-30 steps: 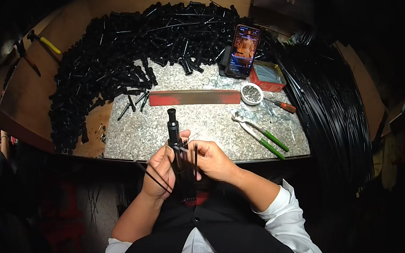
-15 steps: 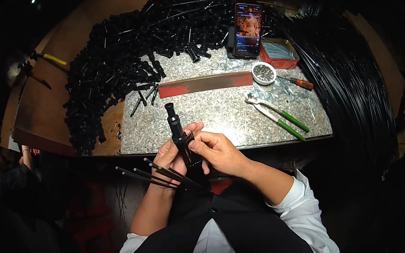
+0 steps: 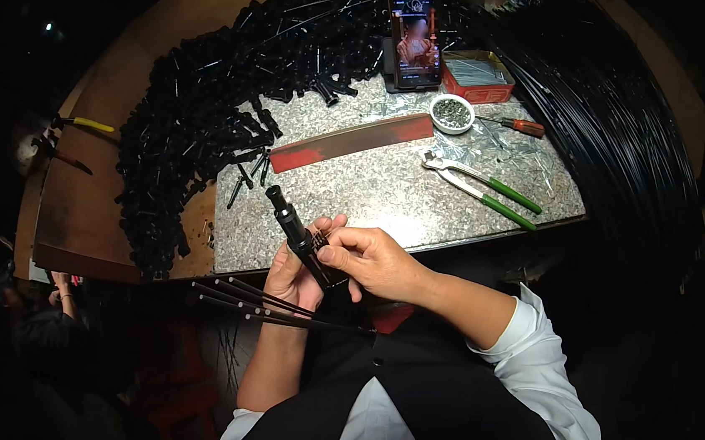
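Observation:
A black tubular part (image 3: pixel 289 221), resembling an umbrella runner, stands tilted in front of my chest, with dark thin pieces fanning from its lower side. My left hand (image 3: pixel 283 273) is wrapped round its lower end from the left. Against those thin pieces presses my right hand (image 3: pixel 378 262), thumb and fingers pinched together at the tube's right side. What exactly the pinch holds is too dark to make out. Several slim black rods (image 3: pixel 253 301) with pale tips stick out leftward across my left wrist; their other ends vanish against my dark vest.
A heap of similar black parts (image 3: pixel 240 68) covers the table's left and back. On the speckled board lie a red-brown strip (image 3: pixel 351 143), green-handled pincers (image 3: pixel 489 188), a bowl of metal bits (image 3: pixel 451 113) and a screwdriver (image 3: pixel 522 127). Behind stand a phone (image 3: pixel 415 45), a red tin (image 3: pixel 477 88) and long black rods (image 3: pixel 614 109).
The view has shifted slightly, so the table appears tilted. The tubular part leans more to the left, and the pale-tipped rods have spread and shifted. Both hands keep their hold.

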A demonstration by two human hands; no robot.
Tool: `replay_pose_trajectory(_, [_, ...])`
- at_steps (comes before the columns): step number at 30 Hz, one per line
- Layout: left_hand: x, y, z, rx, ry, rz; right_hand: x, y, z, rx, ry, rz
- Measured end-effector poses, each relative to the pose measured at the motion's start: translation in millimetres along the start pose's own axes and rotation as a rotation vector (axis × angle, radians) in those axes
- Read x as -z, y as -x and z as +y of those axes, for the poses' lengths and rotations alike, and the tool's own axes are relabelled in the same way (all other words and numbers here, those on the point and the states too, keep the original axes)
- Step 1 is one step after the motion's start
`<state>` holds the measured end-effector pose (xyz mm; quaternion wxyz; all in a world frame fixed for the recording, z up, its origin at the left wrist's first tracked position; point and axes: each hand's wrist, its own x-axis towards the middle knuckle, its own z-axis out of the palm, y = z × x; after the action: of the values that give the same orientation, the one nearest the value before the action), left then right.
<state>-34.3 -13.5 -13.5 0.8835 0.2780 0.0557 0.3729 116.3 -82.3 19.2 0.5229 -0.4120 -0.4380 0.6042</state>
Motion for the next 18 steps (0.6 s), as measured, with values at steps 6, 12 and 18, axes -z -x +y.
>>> replay_pose_trajectory(6, [4,-1,0,0.008,0.013,0.037,0,-4,2,0.019,0.030,0.013])
replay_pose_trajectory(12, [8,-2,2,0.027,0.027,0.040,-2,-6,3,0.030,-0.002,-0.003])
replay_pose_trajectory(18, [19,-1,3,-0.019,-0.050,0.027,-4,-7,2,0.031,0.022,0.028])
